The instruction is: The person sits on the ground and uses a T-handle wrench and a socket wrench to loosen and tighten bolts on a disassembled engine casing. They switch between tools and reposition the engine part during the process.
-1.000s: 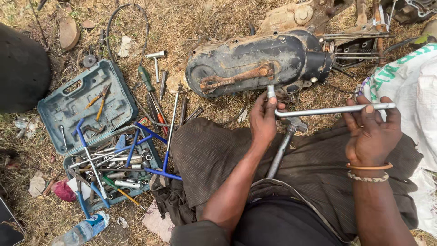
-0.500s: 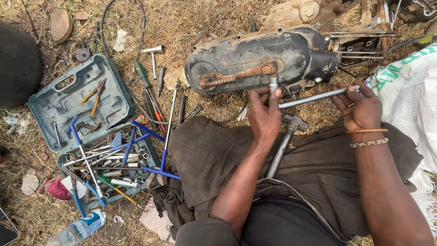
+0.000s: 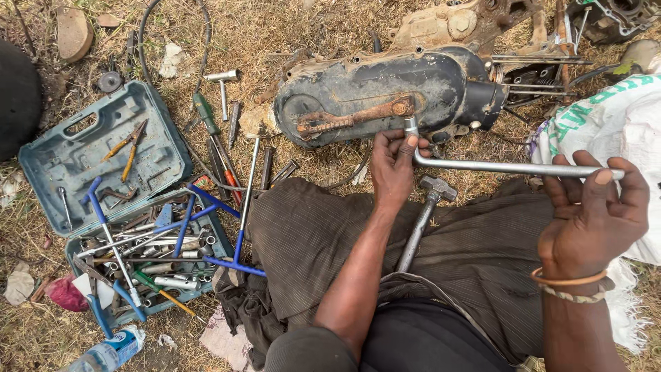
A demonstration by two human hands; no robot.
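Observation:
A dirty black engine cover with a rusty lever lies on dry grass in front of me. My left hand grips the bent end of a long L-shaped socket wrench, whose short end stands against the cover's lower edge. My right hand holds the far end of the wrench's long bar. The bar runs roughly level between both hands. A steel hammer lies on the dark cloth over my lap.
An open blue tool case at left holds several sockets, blue T-handle wrenches and pliers. Screwdrivers and bits are scattered beside it. A white woven sack lies at right, engine parts behind, and a plastic bottle at bottom left.
My right hand has swung the wrench bar's end downward toward me, from near the cover to above my lap. The left hand stays at the socket end.

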